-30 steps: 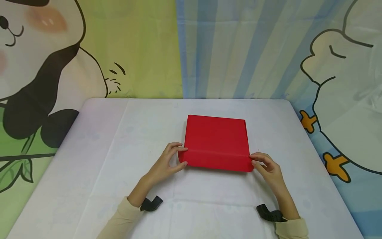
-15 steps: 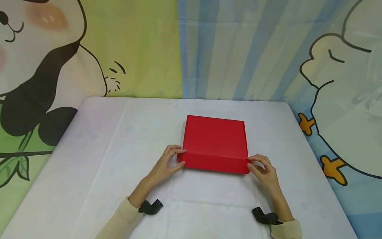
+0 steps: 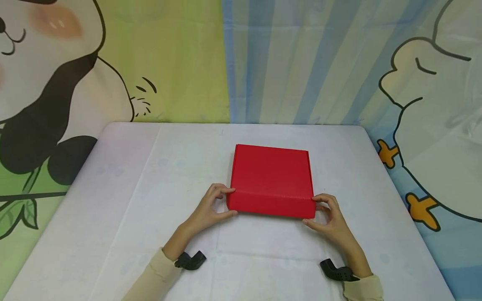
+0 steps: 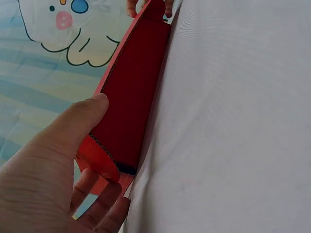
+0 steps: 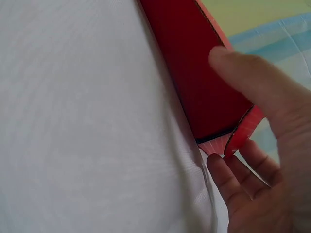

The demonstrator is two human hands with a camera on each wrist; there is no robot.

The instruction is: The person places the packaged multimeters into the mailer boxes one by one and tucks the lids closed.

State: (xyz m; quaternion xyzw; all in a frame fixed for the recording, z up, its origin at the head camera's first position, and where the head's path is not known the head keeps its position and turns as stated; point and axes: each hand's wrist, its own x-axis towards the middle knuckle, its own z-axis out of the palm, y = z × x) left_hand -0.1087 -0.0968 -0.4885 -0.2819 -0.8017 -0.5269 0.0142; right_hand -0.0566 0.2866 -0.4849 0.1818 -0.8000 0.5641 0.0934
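Observation:
A flat red cardboard box (image 3: 272, 169) lies on the white table, its lid folded over and a front flap (image 3: 271, 205) slanting down toward me. My left hand (image 3: 207, 207) holds the flap's left corner, thumb at the front edge and fingers at the side. At the right corner, my right hand (image 3: 331, 219) does the same with its thumb in front. The left wrist view shows a rounded side tab (image 4: 99, 158) against the left fingers. A similar tab (image 5: 243, 131) meets the right fingertips in the right wrist view. The box's inside is hidden.
A white cloth covers the table (image 3: 150, 167). Behind it hangs a curtain (image 3: 293, 62) printed with cartoon animals. Each wrist wears a black strap-like mount, the left mount (image 3: 191, 260) and the right mount (image 3: 337, 271).
My right thumb has shifted from the corner's side to the flap's front edge. The left thumb has slid slightly down to the lower front edge. The box stays nearly in place.

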